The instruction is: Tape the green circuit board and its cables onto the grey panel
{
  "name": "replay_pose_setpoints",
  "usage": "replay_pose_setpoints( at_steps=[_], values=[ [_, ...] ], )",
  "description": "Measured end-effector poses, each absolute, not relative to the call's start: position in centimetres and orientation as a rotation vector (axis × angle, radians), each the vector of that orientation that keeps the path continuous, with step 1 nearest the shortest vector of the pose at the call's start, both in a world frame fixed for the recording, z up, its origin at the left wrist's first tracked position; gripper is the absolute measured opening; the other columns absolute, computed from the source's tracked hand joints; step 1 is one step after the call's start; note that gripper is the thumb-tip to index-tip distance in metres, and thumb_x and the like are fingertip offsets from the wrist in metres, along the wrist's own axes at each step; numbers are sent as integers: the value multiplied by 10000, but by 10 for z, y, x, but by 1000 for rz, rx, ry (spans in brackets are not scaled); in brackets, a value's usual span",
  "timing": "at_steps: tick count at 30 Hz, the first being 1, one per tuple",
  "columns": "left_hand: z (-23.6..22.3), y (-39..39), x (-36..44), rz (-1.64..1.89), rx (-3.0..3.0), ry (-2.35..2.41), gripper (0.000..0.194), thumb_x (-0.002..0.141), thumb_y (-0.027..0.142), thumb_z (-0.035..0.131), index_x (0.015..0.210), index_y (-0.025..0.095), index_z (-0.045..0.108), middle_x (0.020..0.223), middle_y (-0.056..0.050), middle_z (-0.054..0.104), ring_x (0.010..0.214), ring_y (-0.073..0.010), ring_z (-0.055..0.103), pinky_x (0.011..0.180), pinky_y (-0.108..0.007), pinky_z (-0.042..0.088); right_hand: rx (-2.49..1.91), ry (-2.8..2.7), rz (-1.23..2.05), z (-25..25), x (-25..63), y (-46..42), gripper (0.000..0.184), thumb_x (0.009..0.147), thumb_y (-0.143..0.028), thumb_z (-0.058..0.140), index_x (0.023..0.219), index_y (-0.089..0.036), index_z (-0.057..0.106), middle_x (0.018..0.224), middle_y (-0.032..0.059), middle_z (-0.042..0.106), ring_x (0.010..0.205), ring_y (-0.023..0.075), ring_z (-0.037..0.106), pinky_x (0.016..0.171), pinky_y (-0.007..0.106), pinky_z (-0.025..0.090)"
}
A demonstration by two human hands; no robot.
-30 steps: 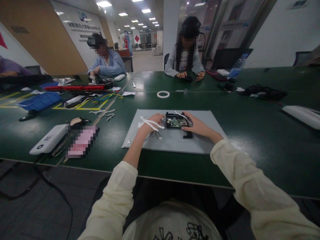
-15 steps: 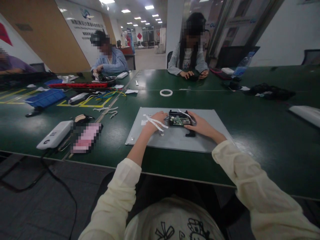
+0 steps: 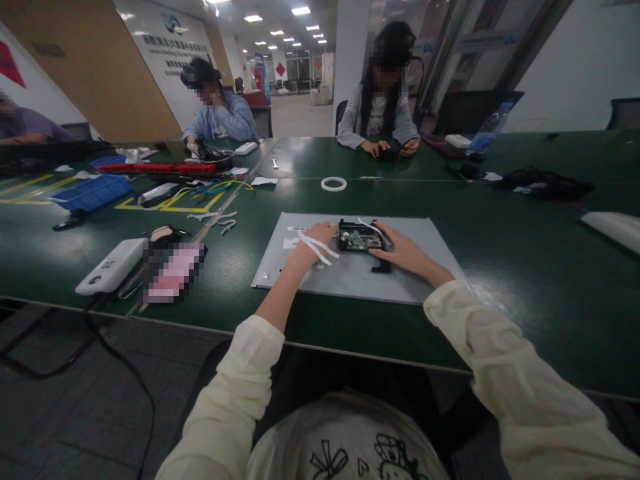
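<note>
On the table (image 3: 520, 247), a grey panel (image 3: 345, 280) lies beneath left grip (image 3: 316, 241) and right grip (image 3: 400, 248), perhaps for support. Between them is the framed circuit board (image 3: 357, 241); the right curls around its side, seemingly to steady it; the left's closure I cannot tell.

The tabletop (image 3: 540, 280) looks glossy, the panel (image 3: 345, 283) smooth metal, the casing (image 3: 347, 225) matt plastic, the sleeves (image 3: 235, 373) creased cloth.
</note>
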State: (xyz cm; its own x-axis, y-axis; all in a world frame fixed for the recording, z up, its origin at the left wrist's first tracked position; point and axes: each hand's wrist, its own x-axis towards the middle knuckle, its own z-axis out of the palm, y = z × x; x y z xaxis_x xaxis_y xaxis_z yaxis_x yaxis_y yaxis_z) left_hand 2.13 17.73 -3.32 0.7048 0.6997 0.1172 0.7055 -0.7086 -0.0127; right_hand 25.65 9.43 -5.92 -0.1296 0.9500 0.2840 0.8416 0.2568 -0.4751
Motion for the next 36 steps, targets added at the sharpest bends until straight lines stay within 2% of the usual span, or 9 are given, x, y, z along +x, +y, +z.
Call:
replay_pose_setpoints(
  at_steps=[7, 18, 27, 36],
  values=[
    [-30, 171, 24, -118, -2793, -1173, 332, 859, 74, 380, 1145, 147, 531, 1072, -111, 560, 1018, -235, 543, 840, -317, 474, -1626, -2020, 265, -57, 255, 93, 755, 774, -559, 544, 1395, -179, 345, 1369, 117, 440, 1213, 305, 446, 1019, 466, 353],
    [-32, 174, 24, -111, -2852, -1226, 352, 820, 91, 450, 1155, 167, 525, 1066, -102, 558, 1026, -231, 563, 878, -320, 462, -1611, -2026, 262, -57, 256, 93, 739, 772, -547, 554, 1392, -201, 349, 1367, 108, 443, 1212, 305, 449, 1018, 474, 351],
    [-29, 172, 22, -96, -2872, -1199, 350, 786, 98, 462, 1121, 161, 538, 1023, -90, 558, 938, -221, 604, 785, -286, 487, -1654, -2019, 268, -53, 256, 86, 770, 773, -568, 541, 1400, -171, 335, 1372, 123, 433, 1214, 308, 448, 1022, 459, 353],
    [-27, 169, 22, -96, -2871, -1174, 297, 803, 108, 430, 1073, 141, 548, 1008, -109, 577, 903, -246, 619, 720, -319, 502, -1640, -2020, 296, -54, 256, 85, 789, 776, -565, 544, 1419, -184, 294, 1394, 116, 406, 1227, 309, 430, 1027, 459, 346]
  ],
)
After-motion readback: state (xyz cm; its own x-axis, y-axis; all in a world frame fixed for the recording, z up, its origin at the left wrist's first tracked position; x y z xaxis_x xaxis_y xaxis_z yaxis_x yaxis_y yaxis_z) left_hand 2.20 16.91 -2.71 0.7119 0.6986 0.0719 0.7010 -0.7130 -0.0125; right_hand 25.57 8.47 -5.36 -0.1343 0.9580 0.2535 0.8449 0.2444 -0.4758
